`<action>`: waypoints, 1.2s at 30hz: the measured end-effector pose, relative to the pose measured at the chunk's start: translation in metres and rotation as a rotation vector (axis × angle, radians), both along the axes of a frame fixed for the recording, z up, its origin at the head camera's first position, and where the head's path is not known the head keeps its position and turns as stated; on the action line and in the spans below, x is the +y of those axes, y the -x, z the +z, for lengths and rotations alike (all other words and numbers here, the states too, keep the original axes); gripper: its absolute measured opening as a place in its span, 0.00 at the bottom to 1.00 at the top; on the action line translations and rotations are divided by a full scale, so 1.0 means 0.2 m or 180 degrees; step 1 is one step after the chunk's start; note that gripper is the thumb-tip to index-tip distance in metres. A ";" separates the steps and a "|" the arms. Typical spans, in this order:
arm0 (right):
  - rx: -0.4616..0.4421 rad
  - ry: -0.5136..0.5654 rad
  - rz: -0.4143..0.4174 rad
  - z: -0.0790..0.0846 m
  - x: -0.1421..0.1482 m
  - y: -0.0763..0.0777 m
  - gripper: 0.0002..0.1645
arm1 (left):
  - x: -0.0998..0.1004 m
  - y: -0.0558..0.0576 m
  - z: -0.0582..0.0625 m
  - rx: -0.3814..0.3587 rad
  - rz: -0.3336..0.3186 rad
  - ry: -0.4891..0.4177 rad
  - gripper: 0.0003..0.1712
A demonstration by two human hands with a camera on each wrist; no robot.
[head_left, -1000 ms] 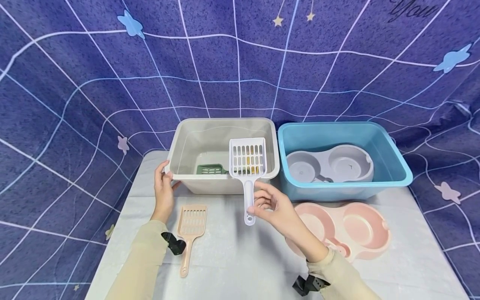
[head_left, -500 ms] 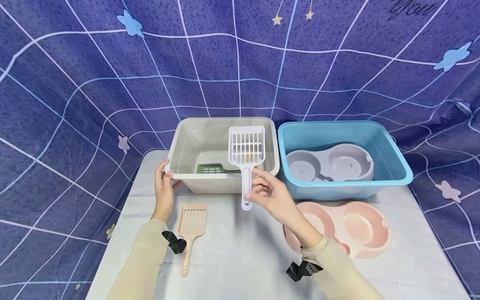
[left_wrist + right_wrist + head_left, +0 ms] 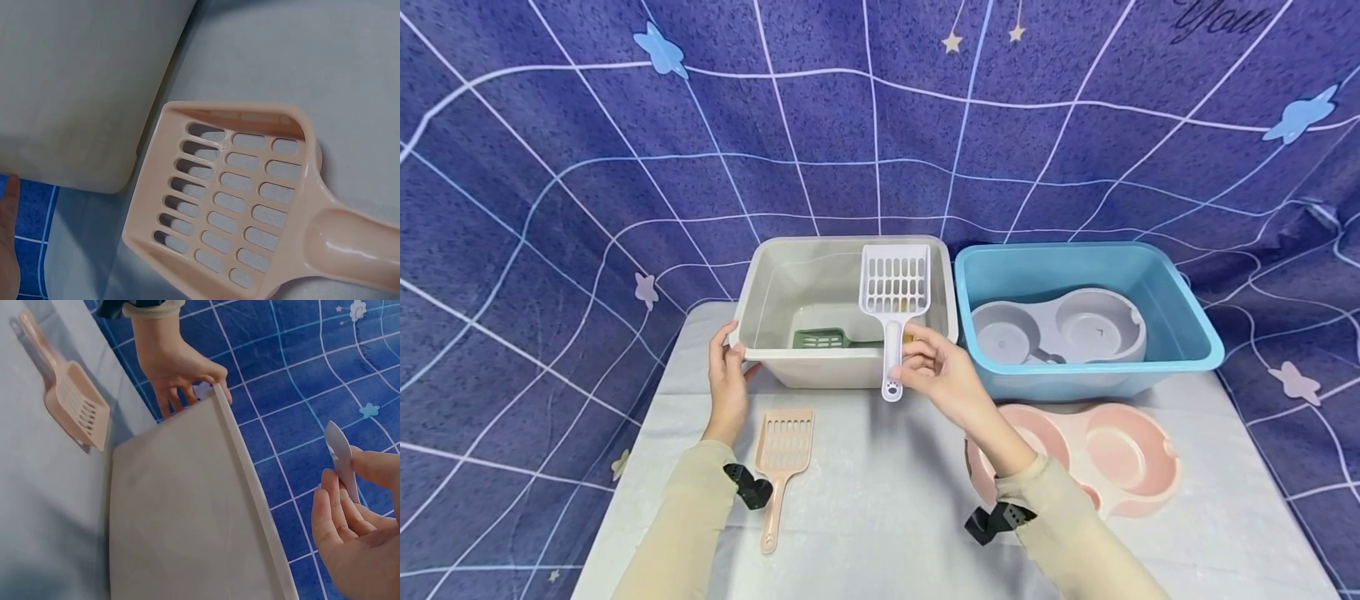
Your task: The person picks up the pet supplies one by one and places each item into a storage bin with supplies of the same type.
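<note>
My right hand (image 3: 946,377) pinches the handle of a white slotted litter scoop (image 3: 895,283), its slotted head up over the front right of a light grey litter box (image 3: 820,367). In the right wrist view the scoop's handle end (image 3: 339,450) shows between thumb and fingers. At the box's front left corner my left hand (image 3: 727,383) holds the rim, thumb and fingers about the edge. A green litter scoop (image 3: 822,337) lies inside the box, and something yellow shows partly hidden behind the white scoop. On the table below, a peach litter scoop (image 3: 785,450) lies face up.
Right of the grey box stands a blue litter box (image 3: 1090,379) with a grey double pet bowl (image 3: 1101,325) in it. A pink double pet bowl (image 3: 1131,454) sits in front, partly behind my right forearm. A purple patterned cloth (image 3: 850,125) hangs behind the white-covered table (image 3: 865,517).
My right hand has raised the white scoop and moved it away from me, farther over the grey box. The left hand stays at the corner.
</note>
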State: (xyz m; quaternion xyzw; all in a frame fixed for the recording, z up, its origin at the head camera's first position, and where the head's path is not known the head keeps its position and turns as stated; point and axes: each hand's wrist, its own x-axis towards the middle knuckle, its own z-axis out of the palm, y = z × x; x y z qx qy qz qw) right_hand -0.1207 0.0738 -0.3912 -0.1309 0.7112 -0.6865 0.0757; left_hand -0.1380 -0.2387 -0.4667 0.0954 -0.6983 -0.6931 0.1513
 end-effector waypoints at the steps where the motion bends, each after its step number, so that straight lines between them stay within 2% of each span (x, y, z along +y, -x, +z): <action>1: 0.0000 -0.0012 -0.0009 0.00 0.00 0.01 0.38 | 0.00 0.00 0.00 0.0003 0.0001 0.0001 0.26; 8: -0.0026 -0.0060 -0.0058 0.00 -0.02 0.07 0.38 | -0.05 0.06 -0.12 -0.0012 0.0047 -0.0036 0.27; 11: -0.0078 -0.0051 -0.0074 0.00 -0.02 0.09 0.38 | -0.06 0.08 -0.15 -0.0006 0.0044 -0.0037 0.27; 14: -0.0126 -0.0053 -0.0066 0.01 -0.02 0.11 0.39 | -0.05 0.07 -0.14 0.0003 0.0028 -0.0018 0.27; 21: -0.0183 -0.0123 -0.0057 0.02 -0.03 0.16 0.39 | -0.02 0.01 -0.04 -0.0013 -0.0045 -0.0009 0.27; 24: -0.0173 -0.0181 -0.0035 0.03 -0.04 0.18 0.38 | -0.01 0.00 -0.02 -0.0011 -0.0047 0.0024 0.26; 32: -0.0187 -0.0506 -0.0029 0.06 -0.06 0.24 0.38 | -0.06 0.06 -0.15 -0.0008 0.0021 0.0085 0.26; 36: -0.0224 -0.0669 0.0023 0.05 -0.06 0.27 0.38 | -0.06 0.06 -0.15 0.0002 0.0073 0.0164 0.25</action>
